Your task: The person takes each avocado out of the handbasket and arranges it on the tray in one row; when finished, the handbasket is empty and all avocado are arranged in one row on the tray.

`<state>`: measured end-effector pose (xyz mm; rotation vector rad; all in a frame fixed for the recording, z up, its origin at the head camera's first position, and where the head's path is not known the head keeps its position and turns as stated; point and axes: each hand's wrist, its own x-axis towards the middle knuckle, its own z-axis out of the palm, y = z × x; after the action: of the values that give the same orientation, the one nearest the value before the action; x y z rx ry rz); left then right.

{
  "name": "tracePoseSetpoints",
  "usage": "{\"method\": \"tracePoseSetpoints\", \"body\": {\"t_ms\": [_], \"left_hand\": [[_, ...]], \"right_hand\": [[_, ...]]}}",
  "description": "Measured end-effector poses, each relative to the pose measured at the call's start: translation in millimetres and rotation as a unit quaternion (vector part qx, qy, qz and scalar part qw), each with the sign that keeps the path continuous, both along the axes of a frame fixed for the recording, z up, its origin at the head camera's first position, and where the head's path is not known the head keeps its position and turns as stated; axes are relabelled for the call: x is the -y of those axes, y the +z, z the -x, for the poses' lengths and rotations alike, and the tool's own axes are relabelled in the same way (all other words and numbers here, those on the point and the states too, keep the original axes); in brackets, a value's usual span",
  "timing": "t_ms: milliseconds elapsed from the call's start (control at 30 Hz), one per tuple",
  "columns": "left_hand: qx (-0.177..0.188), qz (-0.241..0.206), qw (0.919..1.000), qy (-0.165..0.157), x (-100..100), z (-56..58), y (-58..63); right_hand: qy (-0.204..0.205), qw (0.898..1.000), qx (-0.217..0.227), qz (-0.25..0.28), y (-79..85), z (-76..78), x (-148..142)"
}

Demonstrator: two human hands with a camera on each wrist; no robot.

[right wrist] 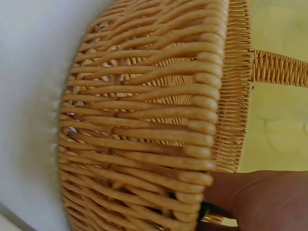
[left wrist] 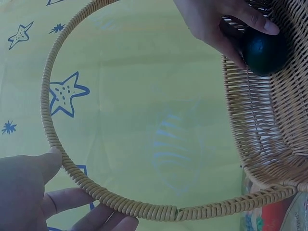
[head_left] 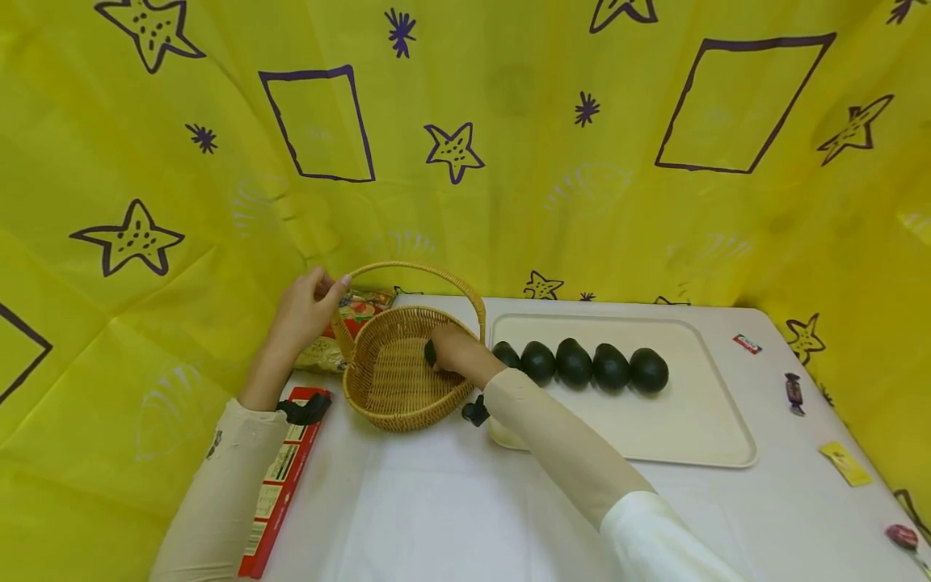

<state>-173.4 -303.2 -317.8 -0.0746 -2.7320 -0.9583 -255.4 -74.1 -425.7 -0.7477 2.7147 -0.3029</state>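
A wicker basket [head_left: 393,376] with a tall arched handle [head_left: 436,272] stands on the table. My left hand [head_left: 311,301] holds the handle at its left side, thumb [left wrist: 54,161] on one side and fingers on the other. Inside the basket, near its right wall, my right hand [head_left: 457,352] grips a dark avocado [left wrist: 264,50]. The basket's woven wall hides most of that avocado in the right wrist view. Several more dark avocados [head_left: 575,364] lie in a row on a cream tray [head_left: 684,428], just right of the basket.
Left of the basket lie a long red box [head_left: 280,485] and colourful food packets [head_left: 364,307]. Along the table's right side are a small red-wrapped sweet [head_left: 747,344], a purple-wrapped candy [head_left: 794,394], a yellow packet [head_left: 845,463] and a lollipop [head_left: 903,537]. A yellow patterned curtain [head_left: 509,218] hangs behind.
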Motion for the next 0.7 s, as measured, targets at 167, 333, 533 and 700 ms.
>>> {"method": "tracePoseSetpoints", "body": {"t_ms": [167,333,533,700], "left_hand": [[0.0,-0.005,1.0,-0.001,-1,-0.8,0.1],[-0.002,-0.004,1.0,-0.003,-1,-1.5,0.8],[-0.003,0.002,1.0,-0.005,-2,-1.0,-0.4],[-0.003,0.001,1.0,-0.002,-1,-1.1,-0.4]], "right_hand": [[0.009,0.999,-0.008,0.034,-8.1,-0.7,-4],[0.029,0.997,0.006,0.07,-8.2,-9.8,-7],[0.052,0.991,0.019,0.124,4.6,-25.3,-14],[0.068,0.981,0.017,0.183,20.9,-36.6,-25]]}}
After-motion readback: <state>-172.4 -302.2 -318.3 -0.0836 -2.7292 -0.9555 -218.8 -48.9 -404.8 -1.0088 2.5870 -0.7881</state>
